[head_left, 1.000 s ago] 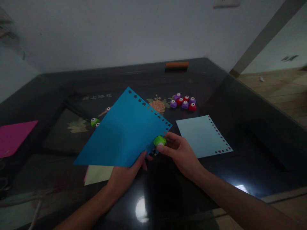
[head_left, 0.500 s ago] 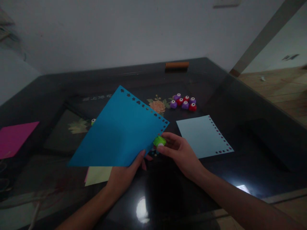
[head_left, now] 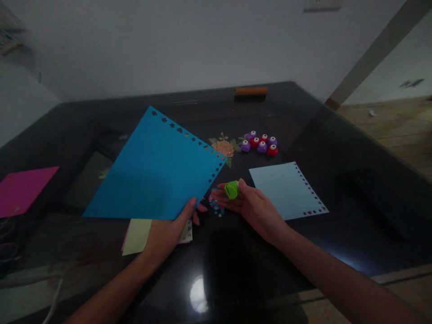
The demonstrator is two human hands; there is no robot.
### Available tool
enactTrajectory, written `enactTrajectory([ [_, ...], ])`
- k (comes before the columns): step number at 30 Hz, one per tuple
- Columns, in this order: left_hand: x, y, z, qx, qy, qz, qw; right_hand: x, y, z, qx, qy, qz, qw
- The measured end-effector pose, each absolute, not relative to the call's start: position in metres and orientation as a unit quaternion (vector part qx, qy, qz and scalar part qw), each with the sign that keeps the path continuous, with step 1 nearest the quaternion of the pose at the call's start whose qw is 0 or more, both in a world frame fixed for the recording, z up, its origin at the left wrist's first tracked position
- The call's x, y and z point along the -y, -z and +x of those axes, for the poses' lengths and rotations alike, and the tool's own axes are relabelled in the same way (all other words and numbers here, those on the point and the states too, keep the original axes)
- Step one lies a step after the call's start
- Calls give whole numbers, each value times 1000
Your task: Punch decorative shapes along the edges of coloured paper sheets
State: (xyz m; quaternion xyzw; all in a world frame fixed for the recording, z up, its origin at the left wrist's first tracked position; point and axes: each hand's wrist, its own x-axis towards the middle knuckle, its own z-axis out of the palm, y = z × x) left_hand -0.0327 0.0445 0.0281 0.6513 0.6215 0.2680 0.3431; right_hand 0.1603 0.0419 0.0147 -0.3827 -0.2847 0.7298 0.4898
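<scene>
My left hand (head_left: 175, 227) pinches the lower right edge of a blue sheet of paper (head_left: 148, 175), thumb on top and fingers beneath. Small shapes are punched along the sheet's upper right edge and part of its lower right edge. In my right hand (head_left: 256, 207) lies a green craft punch (head_left: 231, 190), thumb against it and the fingers stretched underneath. The punch is apart from the paper. Tiny punched-out paper pieces (head_left: 216, 204) lie on the dark table between my hands, partly hidden by the right fingers.
Several purple and red craft punches (head_left: 259, 144) cluster at the back. A pale blue sheet (head_left: 278, 191) with punched edges lies at right, a pink sheet (head_left: 25, 191) at far left. Yellowish paper (head_left: 137, 236) sits below my left hand. A brown roll (head_left: 251, 92) rests by the wall.
The blue sheet has moved left and up with my left hand. My right hand has drawn the green punch away from the paper's edge and turned it, its fingers straighter.
</scene>
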Motion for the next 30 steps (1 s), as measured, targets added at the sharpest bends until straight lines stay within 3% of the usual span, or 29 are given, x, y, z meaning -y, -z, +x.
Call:
enactTrajectory([
  [14, -45, -27, -33, -613, -286, 640, 365, -45, -3, 167, 458, -650, -408, 449],
  [24, -46, -25, -33, -615, -284, 636, 369, -48, -9, 170, 467, -627, -413, 467],
  [30, -47, -28, -33, -615, -292, 638, 360, -49, -14, 175, 473, -609, -466, 434],
])
